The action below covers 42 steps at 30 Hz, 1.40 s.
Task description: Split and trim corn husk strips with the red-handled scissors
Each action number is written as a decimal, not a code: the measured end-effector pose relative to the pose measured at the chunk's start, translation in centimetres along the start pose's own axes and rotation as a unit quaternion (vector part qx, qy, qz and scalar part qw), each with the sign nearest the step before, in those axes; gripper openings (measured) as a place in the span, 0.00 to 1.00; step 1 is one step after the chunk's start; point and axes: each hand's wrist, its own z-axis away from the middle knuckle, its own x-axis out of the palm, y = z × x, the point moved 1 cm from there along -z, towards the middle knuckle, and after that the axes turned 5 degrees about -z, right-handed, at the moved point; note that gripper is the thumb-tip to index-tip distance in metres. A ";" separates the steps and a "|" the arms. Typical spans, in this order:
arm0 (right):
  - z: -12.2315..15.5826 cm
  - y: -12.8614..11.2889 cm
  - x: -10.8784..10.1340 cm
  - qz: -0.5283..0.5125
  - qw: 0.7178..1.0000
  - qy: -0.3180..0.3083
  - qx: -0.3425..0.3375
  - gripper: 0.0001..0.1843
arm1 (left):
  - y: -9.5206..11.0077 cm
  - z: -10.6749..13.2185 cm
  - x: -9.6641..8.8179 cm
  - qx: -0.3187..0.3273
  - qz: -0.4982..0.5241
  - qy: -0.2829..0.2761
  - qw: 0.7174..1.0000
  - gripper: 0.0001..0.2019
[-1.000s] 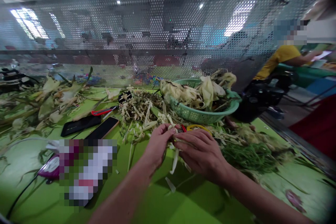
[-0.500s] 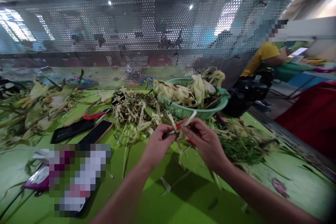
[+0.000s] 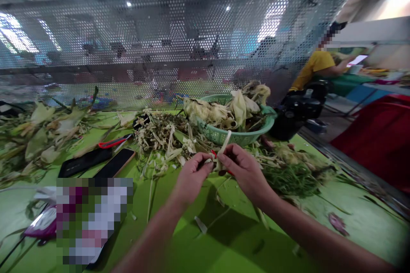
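Both my hands meet above the green table (image 3: 224,243), pinching pale strips of corn husk (image 3: 221,149). My left hand (image 3: 192,177) is closed on the strips from the left. My right hand (image 3: 245,170) is closed on them from the right, and a red-handled tool (image 3: 229,172) shows under its fingers; whether it is held I cannot tell. One strip stands upward between the fingertips. Loose husk bits hang and lie below the hands.
A green basket (image 3: 243,136) of husks stands just behind the hands. Husk piles (image 3: 160,132) cover the table's back and left. Two phones (image 3: 96,162) and red-handled scissors (image 3: 113,140) lie to the left. A perforated metal screen (image 3: 179,47) closes the back. A person in yellow (image 3: 315,68) sits at right.
My hands lifted the husk strips off the table and now pinch them higher, nearer the basket. The view has shifted slightly to the right.
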 end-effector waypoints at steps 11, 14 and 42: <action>0.1 0.6 0.1 0.042 0.999 -0.016 -0.028 0.08 | -1.7 -0.7 0.2 0.033 -0.020 0.031 0.999 0.11; 0.1 0.9 0.2 0.007 0.999 -0.034 -0.015 0.08 | -1.6 -0.7 0.0 0.024 -0.022 0.047 0.998 0.09; 0.5 0.4 0.6 -0.103 0.993 0.048 0.042 0.12 | -1.0 -0.6 -0.6 -0.015 0.007 0.081 0.997 0.07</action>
